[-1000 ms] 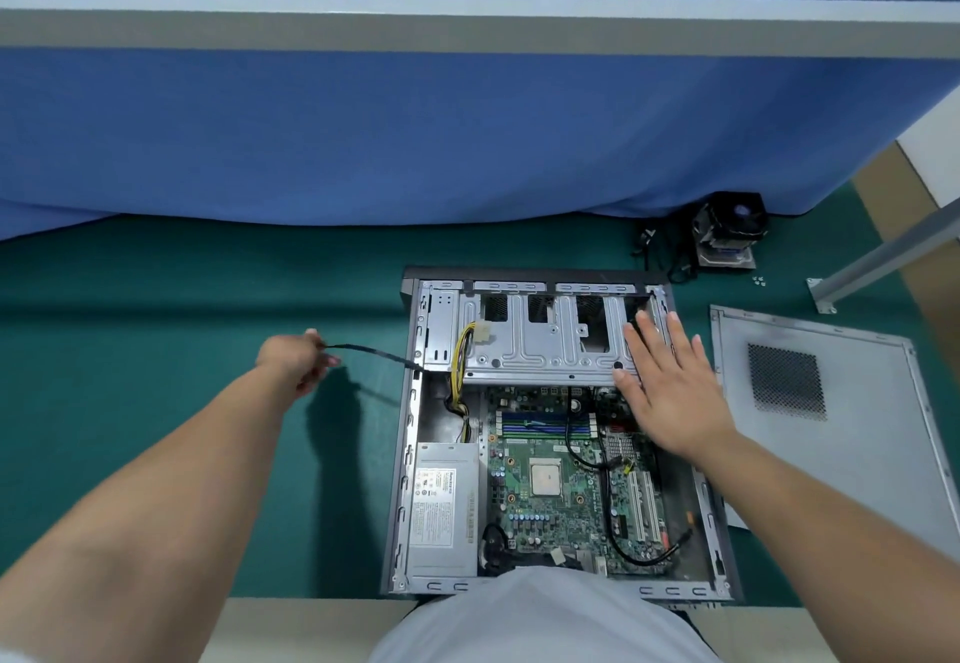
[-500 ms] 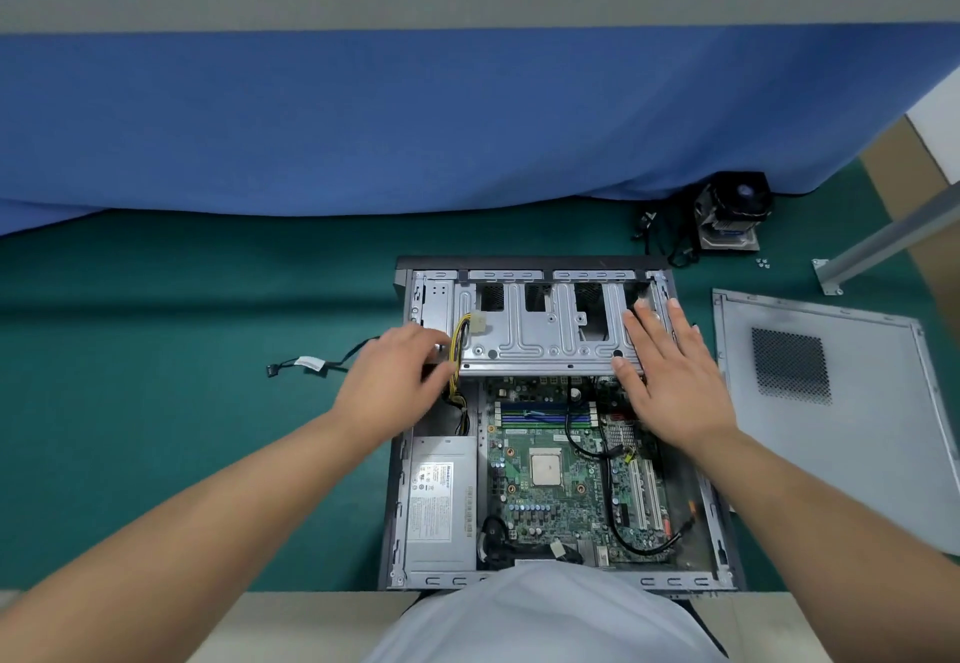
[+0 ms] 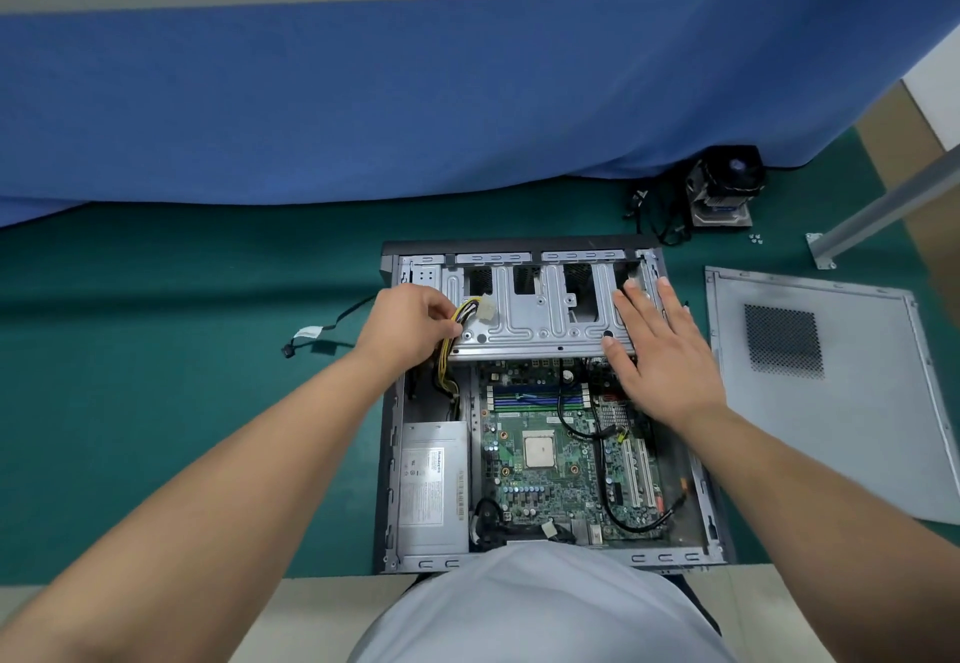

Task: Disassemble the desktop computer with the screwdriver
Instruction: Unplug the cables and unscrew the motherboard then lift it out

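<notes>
Head view: the desktop computer (image 3: 545, 454) is laid open at six o'clock on the bench (image 3: 182, 402). Its yellow power cable bundle (image 3: 457, 322) is pinched by the left hand (image 3: 410, 324), while the drive cage (image 3: 540, 319) is steadied by the flat, relaxed right hand (image 3: 660, 356) (probably bracing for unplugging).

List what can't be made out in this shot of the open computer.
Head view only:
- Case's near edge: covered by the person's shirt.
- Left hand on the yellow cable bundle: fingertips hidden, grip unclear.
- Power supply label: print too small.
- Screws: too small to count.
</notes>
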Action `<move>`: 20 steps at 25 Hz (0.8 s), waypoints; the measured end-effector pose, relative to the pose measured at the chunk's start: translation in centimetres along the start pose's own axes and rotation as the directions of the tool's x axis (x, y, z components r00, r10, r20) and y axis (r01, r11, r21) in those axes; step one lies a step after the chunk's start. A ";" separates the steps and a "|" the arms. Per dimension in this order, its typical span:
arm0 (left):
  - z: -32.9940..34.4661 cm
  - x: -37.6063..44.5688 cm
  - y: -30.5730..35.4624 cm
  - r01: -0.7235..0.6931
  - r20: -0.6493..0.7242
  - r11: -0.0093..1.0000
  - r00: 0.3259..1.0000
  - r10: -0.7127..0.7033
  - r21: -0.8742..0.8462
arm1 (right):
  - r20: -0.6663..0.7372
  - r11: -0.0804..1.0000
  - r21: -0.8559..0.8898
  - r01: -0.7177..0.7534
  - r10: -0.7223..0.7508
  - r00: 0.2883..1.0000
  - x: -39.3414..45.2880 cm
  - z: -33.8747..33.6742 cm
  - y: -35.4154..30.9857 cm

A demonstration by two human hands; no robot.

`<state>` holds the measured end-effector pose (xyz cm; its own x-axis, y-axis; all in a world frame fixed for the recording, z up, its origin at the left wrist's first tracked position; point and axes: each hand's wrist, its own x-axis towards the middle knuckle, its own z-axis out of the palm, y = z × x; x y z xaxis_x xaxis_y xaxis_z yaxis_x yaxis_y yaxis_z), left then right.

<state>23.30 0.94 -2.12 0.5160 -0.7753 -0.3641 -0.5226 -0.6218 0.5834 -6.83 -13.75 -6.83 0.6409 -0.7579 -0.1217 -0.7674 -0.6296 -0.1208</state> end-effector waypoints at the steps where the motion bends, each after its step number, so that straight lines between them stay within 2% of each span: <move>1: 0.2 0.0 -0.1 0.006 -0.007 1.000 1.000 -0.006 -0.025 | -0.002 1.000 0.002 -0.001 0.001 1.000 0.0 0.0 0.0; 3: 0.6 -0.4 -0.5 0.000 -0.028 0.996 1.000 -0.003 -0.087 | -0.003 1.000 0.011 -0.003 0.003 1.000 0.0 0.0 0.0; 5: 1.1 -1.0 -0.9 -0.064 -0.069 0.992 0.996 0.057 -0.108 | -0.005 1.000 0.017 -0.007 0.007 1.000 0.0 0.0 0.0; 10: 2.1 -2.7 -3.0 -0.304 -0.092 0.935 0.941 0.324 0.180 | -0.010 1.000 0.017 -0.015 0.015 1.000 0.0 0.0 0.0; 13: 2.1 -3.4 -4.0 -0.411 -0.071 0.882 0.897 0.437 0.229 | -0.015 0.999 0.029 -0.018 0.019 1.000 0.0 0.1 0.1; 17: 1.7 -3.7 -4.8 -0.472 -0.085 0.853 0.862 0.499 0.222 | -0.018 0.999 0.034 -0.023 0.023 1.000 0.0 0.1 0.1; 20: 1.1 -3.8 -6.0 -0.458 -0.158 0.856 0.852 0.500 0.239 | -0.020 0.999 0.033 -0.024 0.024 1.000 0.1 0.1 0.1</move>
<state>23.71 7.49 -5.01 0.2855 -0.9536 0.0958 -0.8461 -0.2038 0.4925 -6.86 -13.87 -7.01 0.6217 -0.7762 -0.1049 -0.7815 -0.6056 -0.1501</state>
